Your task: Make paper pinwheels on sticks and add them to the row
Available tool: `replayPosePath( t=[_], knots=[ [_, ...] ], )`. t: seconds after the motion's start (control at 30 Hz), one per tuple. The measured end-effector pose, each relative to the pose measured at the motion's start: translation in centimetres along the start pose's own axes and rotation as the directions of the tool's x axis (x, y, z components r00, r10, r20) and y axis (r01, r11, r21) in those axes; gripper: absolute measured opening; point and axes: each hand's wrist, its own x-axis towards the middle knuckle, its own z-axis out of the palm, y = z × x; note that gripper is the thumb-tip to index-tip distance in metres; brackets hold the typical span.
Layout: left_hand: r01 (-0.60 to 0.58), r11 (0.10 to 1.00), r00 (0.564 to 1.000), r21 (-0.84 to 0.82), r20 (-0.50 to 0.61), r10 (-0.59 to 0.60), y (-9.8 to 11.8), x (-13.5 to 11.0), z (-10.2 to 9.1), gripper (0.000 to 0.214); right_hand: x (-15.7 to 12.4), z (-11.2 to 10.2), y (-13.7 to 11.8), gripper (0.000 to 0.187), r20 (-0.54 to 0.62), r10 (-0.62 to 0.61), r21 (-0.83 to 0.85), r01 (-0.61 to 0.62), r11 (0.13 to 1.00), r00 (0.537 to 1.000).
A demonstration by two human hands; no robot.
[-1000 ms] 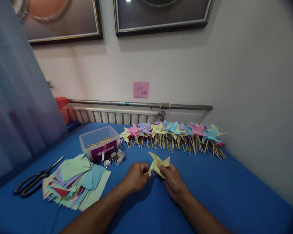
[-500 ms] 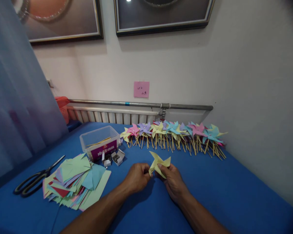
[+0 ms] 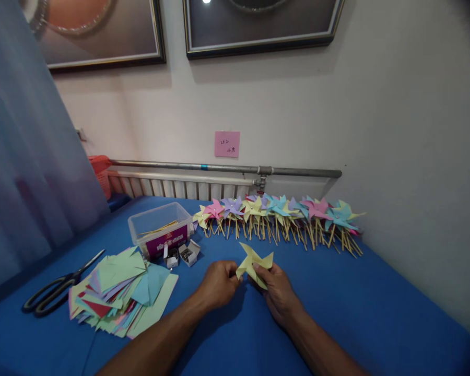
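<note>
A pale yellow paper pinwheel [image 3: 250, 259] with its blades folded in is held up above the blue cloth, in front of me. My right hand [image 3: 278, 292] grips it from the right, the thumb pressed near its centre and the other fingers behind. On the opposite side, my left hand [image 3: 221, 284] is closed, its fingertips pinched at the tip of the left blade. Those fingertips are partly hidden. No stick shows on this pinwheel.
Finished pinwheels on sticks [image 3: 276, 214] lie in a row along the back. To the left are a paper stack [image 3: 119, 292], black-handled scissors [image 3: 58, 287], a clear plastic tub [image 3: 160, 230] holding sticks, and two small boxes [image 3: 189, 254] of metal pieces. A radiator pipe [image 3: 227, 168] runs behind.
The pinwheel's left blade has shifted slightly left, and my left hand has moved a little the same way. My right hand keeps its grip.
</note>
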Motion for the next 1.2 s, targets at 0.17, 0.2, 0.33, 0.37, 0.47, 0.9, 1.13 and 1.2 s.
replayPosePath(
  t=[0.17,0.2,0.33,0.37,0.47,0.9,1.13,1.2],
  knots=[
    [0.006,1.0,1.0,-0.014,0.013,-0.006,0.07,0.07,-0.18,0.014,-0.09,-0.17,-0.04,0.035,-0.016,0.014,-0.008,-0.014,1.0,1.0],
    [0.005,1.0,1.0,-0.014,0.015,-0.005,0.04,0.07,-0.17,0.014,-0.1,-0.2,-0.03,0.035,-0.024,0.015,-0.01,-0.015,1.0,1.0],
    [0.006,1.0,1.0,-0.001,0.015,-0.006,-0.14,0.08,-0.06,0.015,-0.14,-0.23,-0.02,0.036,-0.028,0.021,-0.012,-0.022,1.0,0.999],
    [0.006,1.0,1.0,-0.003,0.021,-0.006,-0.16,0.08,-0.04,0.015,-0.15,-0.21,-0.02,0.037,-0.028,0.026,-0.011,-0.026,1.0,0.999],
    [0.003,1.0,0.999,-0.017,0.039,-0.002,-0.16,0.06,-0.06,0.015,-0.21,-0.13,-0.09,0.039,-0.029,0.028,-0.005,-0.028,1.0,0.999],
    [0.0,1.0,0.998,-0.014,0.064,0.0,-0.29,0.08,-0.1,0.016,-0.37,-0.03,-0.32,0.038,0.007,0.017,-0.011,-0.017,1.0,1.0],
    [-0.028,1.0,0.998,-0.01,0.061,0.028,-0.12,0.03,-0.21,0.018,-0.31,-0.22,-0.11,0.036,-0.008,0.022,-0.027,-0.022,0.999,1.0],
    [-0.031,0.999,0.997,-0.022,0.065,0.033,-0.05,0.0,-0.28,0.018,-0.25,-0.26,-0.04,0.035,-0.007,0.012,-0.025,-0.012,1.0,1.0]
  ],
)
